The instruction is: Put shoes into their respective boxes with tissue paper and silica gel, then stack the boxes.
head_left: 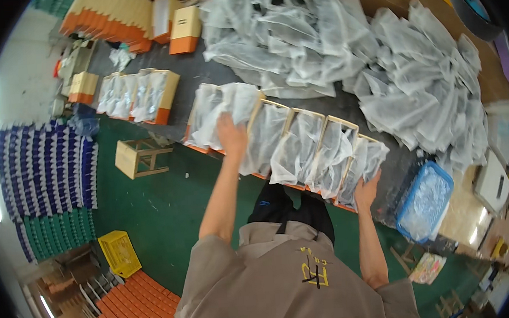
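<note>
A row of several cream-and-orange boxes stands along the near edge of the dark table, each topped with a translucent white bag. My left hand lies with its fingers stretched out on the white bag over the left end of the row. At the right end, my right hand rests against the side of the last bagged box, thumb and fingers apart. Between my hands sit more bagged boxes. What lies inside the bags is blurred by the film.
Heaped white bags cover the far side of the table. A blue basket of clear plastic stands at the right. Other filled boxes and stacked boxes are at the left. A wooden stool and yellow crate stand on the floor.
</note>
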A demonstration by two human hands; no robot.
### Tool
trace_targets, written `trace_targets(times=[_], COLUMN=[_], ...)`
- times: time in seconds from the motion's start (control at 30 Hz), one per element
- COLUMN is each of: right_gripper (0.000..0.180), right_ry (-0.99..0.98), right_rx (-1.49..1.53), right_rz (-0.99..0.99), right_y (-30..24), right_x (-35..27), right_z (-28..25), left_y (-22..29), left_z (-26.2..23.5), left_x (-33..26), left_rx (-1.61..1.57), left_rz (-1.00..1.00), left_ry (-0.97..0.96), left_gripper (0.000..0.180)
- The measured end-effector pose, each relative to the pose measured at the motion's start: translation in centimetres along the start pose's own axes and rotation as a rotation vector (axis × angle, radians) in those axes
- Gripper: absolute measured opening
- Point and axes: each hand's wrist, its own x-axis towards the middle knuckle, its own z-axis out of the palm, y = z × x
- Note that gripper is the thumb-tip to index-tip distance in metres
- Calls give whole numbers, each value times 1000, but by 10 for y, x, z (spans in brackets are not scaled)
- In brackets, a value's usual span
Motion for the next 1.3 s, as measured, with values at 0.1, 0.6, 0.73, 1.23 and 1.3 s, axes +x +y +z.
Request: trace_targets(times=[0.1, 0.6, 0.73, 1.23, 1.3], right_gripper=[77, 72, 46, 20, 19], right_ry=[-39, 175, 213, 126, 130], right_rx=[101, -196, -293, -304, -263], right_rz=[-37, -72, -31, 20, -6], right_y=[0, -54, -131, -135, -133], right_x=[4, 2, -39, -44, -41], right_z=[34, 49, 47, 112, 103], left_y=[-122, -185, -179, -202, -181], left_z=[-21, 41, 32, 41, 31], left_x=[41, 64, 79, 70, 85], left_rx=[42, -47, -144, -166, -189], left_rz=[-310, -201, -253, -153, -196], left_ry=[-144, -418, -498, -457, -504], left_gripper=[68, 65, 68, 73, 74])
